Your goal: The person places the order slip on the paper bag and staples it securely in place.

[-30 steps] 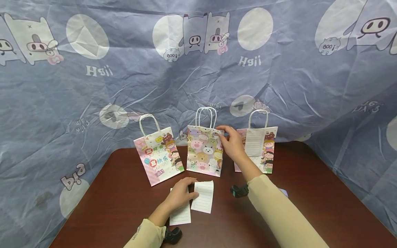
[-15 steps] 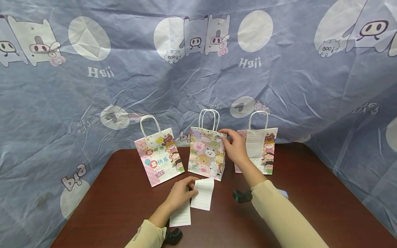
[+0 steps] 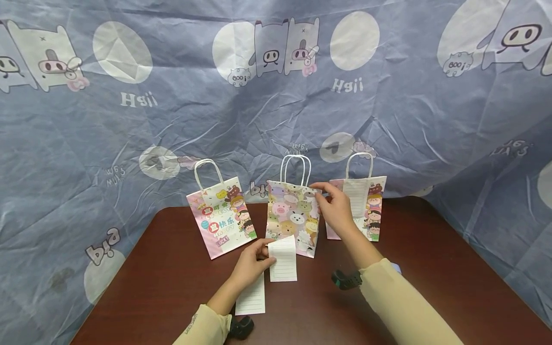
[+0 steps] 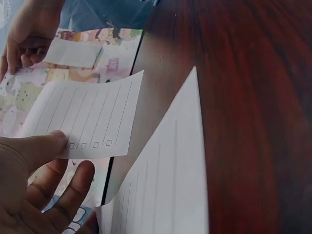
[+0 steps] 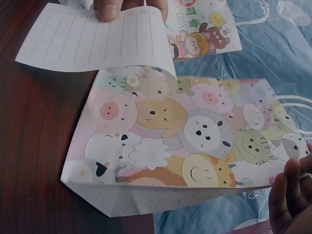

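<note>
My left hand pinches a small lined paper sheet between thumb and fingers, raised before the middle bag's lower left part. A row of small checkboxes runs along one edge of that sheet. Below the same hand shows a second lined sheet, its upper end hidden behind the fingers. My right hand grips the upper right edge of the middle paper gift bag, printed with cartoon animals and topped by white handles. The bag stands upright, slightly turned, its side fold showing in the right wrist view.
Left of the middle bag leans a pink-and-white gift bag. A similar bag stands at the right with a lined sheet on its front. A pale blue object peeks out behind my right sleeve. Patterned blue cloth hangs behind the dark table.
My right hand has drawn the animal-print bag right and toward me, turning it a little. My left hand has lifted its pinched sheet up to the bag's front.
</note>
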The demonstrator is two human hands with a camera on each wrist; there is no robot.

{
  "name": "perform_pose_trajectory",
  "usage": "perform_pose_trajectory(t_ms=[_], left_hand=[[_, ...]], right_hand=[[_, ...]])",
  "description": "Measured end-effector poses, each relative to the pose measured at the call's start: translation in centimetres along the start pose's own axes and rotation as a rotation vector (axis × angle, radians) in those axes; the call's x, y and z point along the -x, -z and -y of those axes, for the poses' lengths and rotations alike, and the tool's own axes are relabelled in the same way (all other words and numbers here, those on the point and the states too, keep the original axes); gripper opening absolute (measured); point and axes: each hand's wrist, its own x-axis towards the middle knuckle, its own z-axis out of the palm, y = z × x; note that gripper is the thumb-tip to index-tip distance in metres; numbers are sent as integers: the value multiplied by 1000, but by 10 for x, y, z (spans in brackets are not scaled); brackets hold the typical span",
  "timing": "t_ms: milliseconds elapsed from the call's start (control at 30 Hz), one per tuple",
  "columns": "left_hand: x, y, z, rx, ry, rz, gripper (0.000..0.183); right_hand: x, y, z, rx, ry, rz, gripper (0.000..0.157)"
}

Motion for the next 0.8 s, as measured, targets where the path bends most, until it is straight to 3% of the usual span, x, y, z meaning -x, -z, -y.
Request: perform_pose_trajectory(t_ms=[367,800], left_hand=[[0,-1,-5,69,-17,-38,44],[0,-2,-13,59,-19,-67,44]], right_hand=[[13,9,1,-23,-27,8,21],[25,16,0,10,34,-35,20]])
